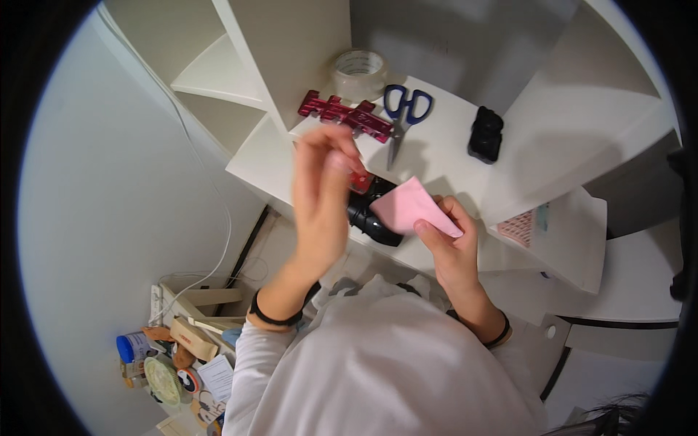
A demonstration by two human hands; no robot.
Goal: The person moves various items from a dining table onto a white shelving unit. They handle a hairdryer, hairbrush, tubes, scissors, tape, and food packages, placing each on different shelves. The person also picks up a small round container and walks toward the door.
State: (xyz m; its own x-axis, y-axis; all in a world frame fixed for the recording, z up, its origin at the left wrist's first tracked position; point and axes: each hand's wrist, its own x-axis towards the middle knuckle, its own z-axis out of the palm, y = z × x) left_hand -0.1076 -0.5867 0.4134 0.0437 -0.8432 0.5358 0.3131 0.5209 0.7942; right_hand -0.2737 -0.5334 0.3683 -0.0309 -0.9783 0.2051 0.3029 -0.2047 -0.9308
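My right hand (455, 240) pinches a pink sheet, likely paper (409, 206), by its lower right corner, between thumb and fingers. To the left, my left hand (322, 191) is raised, blurred, with curled fingers and nothing visible in it. Beneath the hands, a glossy black object (376, 220) with a red patterned part (360, 181) lies on the white shelf (441, 158); the pink sheet and left hand partly cover it. Beyond them are scissors with blue handles (406, 103), a dark red metallic-looking strip (349, 114) and a roll of clear tape (359, 76).
A small black object (485, 135) stands on the shelf's right side, by a white upright panel (572, 125). A lower white shelf (583, 240) holds a pink lattice-patterned item (517, 228). At lower left, a cluttered surface holds a blue-lidded container (131, 347). A white cable (226, 218) hangs along the wall.
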